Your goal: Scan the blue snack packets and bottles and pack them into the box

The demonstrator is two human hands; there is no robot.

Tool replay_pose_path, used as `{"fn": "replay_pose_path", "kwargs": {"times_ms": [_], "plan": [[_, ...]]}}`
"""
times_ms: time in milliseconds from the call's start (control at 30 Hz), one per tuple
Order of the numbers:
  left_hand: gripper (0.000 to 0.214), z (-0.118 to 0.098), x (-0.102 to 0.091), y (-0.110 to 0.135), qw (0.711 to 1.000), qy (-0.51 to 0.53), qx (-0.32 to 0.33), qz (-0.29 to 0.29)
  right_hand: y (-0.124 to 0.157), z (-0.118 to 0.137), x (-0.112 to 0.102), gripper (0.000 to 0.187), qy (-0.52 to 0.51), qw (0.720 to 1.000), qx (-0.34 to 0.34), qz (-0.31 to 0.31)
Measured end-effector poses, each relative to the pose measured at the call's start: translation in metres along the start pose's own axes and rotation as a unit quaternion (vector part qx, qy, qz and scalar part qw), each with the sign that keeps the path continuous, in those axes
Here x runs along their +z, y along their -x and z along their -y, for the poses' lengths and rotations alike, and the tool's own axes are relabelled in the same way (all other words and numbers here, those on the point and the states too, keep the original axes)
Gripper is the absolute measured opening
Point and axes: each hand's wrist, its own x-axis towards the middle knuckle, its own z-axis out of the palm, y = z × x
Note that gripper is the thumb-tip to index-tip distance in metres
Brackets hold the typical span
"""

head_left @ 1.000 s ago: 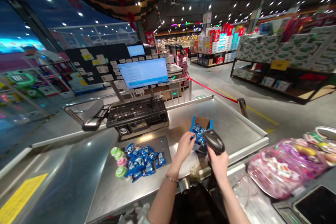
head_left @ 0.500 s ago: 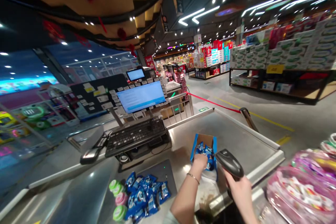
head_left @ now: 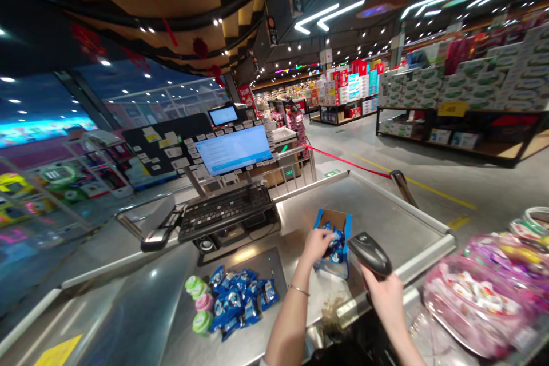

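My right hand (head_left: 384, 291) grips the handle of a black barcode scanner (head_left: 369, 253), its head just right of an open blue cardboard box (head_left: 348, 226). Shiny blue packets (head_left: 337, 246) fill part of the box. My left hand (head_left: 317, 245) reaches over the box's left side, fingers curled together at the packets; whatever they pinch is hidden. Left of that arm, a pile of blue packets (head_left: 240, 300) lies on the counter. Beside the pile stand a pink-lidded tub (head_left: 204, 302) and green-lidded tubs (head_left: 201, 322).
A metal counter (head_left: 364, 200) with raised edges surrounds the work area. Behind stand a black keyboard (head_left: 227, 211) and a lit monitor (head_left: 235, 150). Pink clear bags (head_left: 476, 303) of goods sit close on the right. A red belt barrier (head_left: 347, 163) runs beyond the counter.
My left hand has drawn back leftward and up from inside the box to its left side. The scanner remains in my right hand beside the box. The camera view has shifted slightly.
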Motion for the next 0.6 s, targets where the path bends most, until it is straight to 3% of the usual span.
{"fn": "replay_pose_path", "kwargs": {"times_ms": [67, 100, 167, 267, 400, 600], "plan": [[0.039, 0.005, 0.000, 0.010, 0.985, 0.158, -0.040, -0.054, 0.000, 0.003, 0.001, 0.048, -0.021, 0.999, 0.020, 0.024], [0.045, 0.007, 0.001, 0.016, 0.964, 0.247, -0.068, -0.072, 0.001, 0.003, 0.001, 0.048, -0.027, 0.999, 0.026, 0.038], [0.053, 0.010, 0.001, 0.030, 0.903, 0.404, -0.115, -0.084, 0.002, 0.004, 0.003, 0.045, -0.019, 0.998, 0.021, 0.061], [0.050, 0.011, -0.003, 0.049, 0.788, 0.589, -0.147, -0.106, 0.008, 0.006, 0.007, 0.042, 0.011, 0.995, 0.004, 0.104], [0.040, 0.007, -0.010, 0.064, 0.691, 0.693, -0.173, -0.108, 0.018, 0.013, 0.013, 0.040, 0.041, 0.988, -0.019, 0.147], [0.030, 0.011, -0.013, 0.072, 0.643, 0.722, -0.174, -0.187, 0.028, 0.017, 0.020, 0.036, 0.043, 0.981, -0.036, 0.183]]}}
